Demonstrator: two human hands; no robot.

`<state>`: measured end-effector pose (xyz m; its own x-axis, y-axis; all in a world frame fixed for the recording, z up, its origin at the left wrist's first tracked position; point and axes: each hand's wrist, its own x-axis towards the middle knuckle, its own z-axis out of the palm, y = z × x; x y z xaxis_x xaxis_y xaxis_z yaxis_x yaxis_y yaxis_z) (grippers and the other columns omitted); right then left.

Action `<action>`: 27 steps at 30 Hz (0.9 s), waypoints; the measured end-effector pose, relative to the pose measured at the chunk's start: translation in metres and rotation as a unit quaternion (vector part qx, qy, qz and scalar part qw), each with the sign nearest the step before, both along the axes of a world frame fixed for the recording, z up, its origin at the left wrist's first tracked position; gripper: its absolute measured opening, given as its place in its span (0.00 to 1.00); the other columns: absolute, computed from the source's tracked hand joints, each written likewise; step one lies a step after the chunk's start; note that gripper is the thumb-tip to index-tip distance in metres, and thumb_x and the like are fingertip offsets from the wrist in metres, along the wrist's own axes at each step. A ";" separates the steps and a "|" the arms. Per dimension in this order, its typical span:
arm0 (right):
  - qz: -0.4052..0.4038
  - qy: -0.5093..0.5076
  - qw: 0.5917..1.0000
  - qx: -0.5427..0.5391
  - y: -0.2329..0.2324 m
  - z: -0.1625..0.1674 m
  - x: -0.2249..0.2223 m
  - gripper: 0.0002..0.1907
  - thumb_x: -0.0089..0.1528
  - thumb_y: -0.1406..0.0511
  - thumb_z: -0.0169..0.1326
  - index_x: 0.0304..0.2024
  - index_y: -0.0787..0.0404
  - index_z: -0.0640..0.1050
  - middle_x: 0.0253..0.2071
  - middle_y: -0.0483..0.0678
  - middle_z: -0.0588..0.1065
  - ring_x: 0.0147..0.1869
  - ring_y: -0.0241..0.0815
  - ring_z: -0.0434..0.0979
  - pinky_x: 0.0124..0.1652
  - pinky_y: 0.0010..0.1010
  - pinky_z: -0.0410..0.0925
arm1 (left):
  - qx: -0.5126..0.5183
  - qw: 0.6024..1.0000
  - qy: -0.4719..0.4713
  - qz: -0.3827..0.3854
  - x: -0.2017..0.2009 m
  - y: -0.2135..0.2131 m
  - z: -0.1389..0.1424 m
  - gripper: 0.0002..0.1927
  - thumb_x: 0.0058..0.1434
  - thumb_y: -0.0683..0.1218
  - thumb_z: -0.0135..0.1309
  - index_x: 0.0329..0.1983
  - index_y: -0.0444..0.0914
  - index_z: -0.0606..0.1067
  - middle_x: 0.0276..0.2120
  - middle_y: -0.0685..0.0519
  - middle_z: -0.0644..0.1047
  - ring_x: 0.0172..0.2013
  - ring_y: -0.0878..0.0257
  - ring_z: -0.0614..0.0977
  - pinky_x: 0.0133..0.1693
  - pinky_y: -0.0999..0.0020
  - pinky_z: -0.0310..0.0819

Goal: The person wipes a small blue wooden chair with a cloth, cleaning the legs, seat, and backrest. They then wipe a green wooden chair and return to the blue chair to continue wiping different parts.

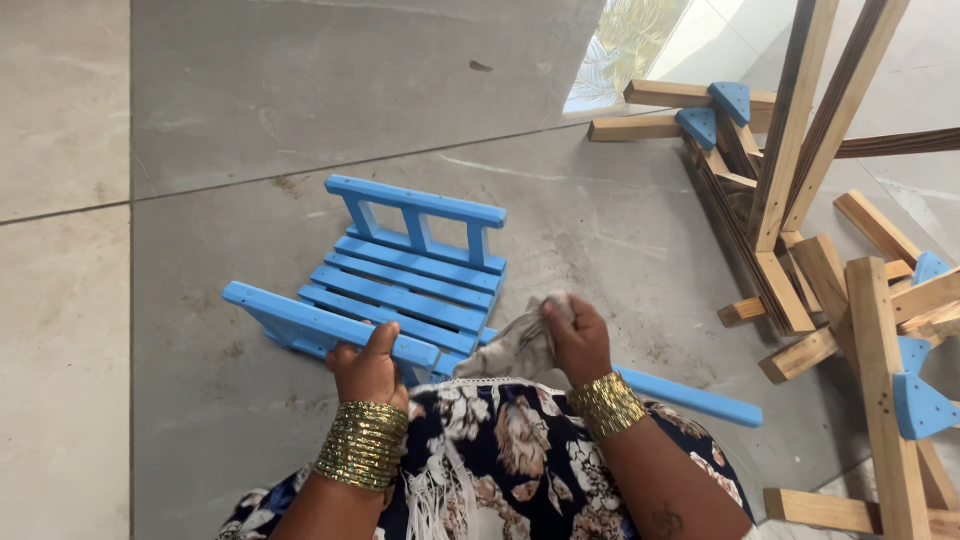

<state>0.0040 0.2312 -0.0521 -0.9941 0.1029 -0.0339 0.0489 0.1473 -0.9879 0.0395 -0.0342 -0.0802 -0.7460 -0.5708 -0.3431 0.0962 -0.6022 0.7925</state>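
Floral cloth (500, 460) fills the bottom centre, over my lap. Above it my left hand (368, 368) closes its fingers round a rail of the blue chair (405, 285), lying mid-frame on grey tile (200, 100); my right hand (578, 335) pinches a rag (515, 345) beside its seat slats. Bare floor opens upper left; wooden frames (800, 200) crowd the right edge.

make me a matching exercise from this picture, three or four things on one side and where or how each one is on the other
Things:
1. left hand
2. right hand
3. blue slatted piece
4. bare wooden frames

Places or states:
A. piled on the floor at the right, with blue corner brackets
B. grips the near blue rail
C. holds a crumpled grey cloth
D. lies on the grey tiled floor in front of the person

Pairs: 1-B, 2-C, 3-D, 4-A
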 end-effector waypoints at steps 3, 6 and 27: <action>-0.130 0.103 0.986 -0.019 0.000 -0.020 -0.037 0.13 0.69 0.58 0.54 0.43 0.62 0.79 0.34 0.43 0.77 0.35 0.30 0.73 0.35 0.26 0.69 | 0.042 0.999 0.000 -0.014 -0.001 0.008 -0.002 0.33 0.47 0.38 0.66 0.55 0.36 0.64 0.58 0.41 0.62 0.53 0.53 0.74 0.51 0.52 0.76; -0.193 0.155 0.962 -0.114 0.013 -0.034 -0.069 0.13 0.70 0.57 0.51 0.44 0.61 0.75 0.36 0.42 0.76 0.37 0.30 0.73 0.38 0.27 0.69 | -0.038 0.997 -0.058 -0.017 -0.002 0.020 -0.007 0.32 0.47 0.38 0.65 0.55 0.33 0.67 0.69 0.47 0.46 0.60 0.53 0.69 0.55 0.54 0.74; 0.020 0.077 0.987 -0.141 -0.025 -0.034 -0.099 0.20 0.65 0.57 0.57 0.54 0.59 0.73 0.42 0.46 0.76 0.43 0.42 0.77 0.43 0.36 0.73 | -0.091 0.986 0.090 -0.105 -0.040 0.036 -0.039 0.34 0.58 0.44 0.63 0.66 0.37 0.64 0.75 0.44 0.25 0.65 0.58 0.65 0.63 0.61 0.67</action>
<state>-0.0950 0.2065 -0.0861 -0.9929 0.0708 0.0959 -0.1049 -0.1355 -0.9852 -0.0007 0.0016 -0.1189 -0.8938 -0.4370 -0.1005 0.1337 -0.4737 0.8705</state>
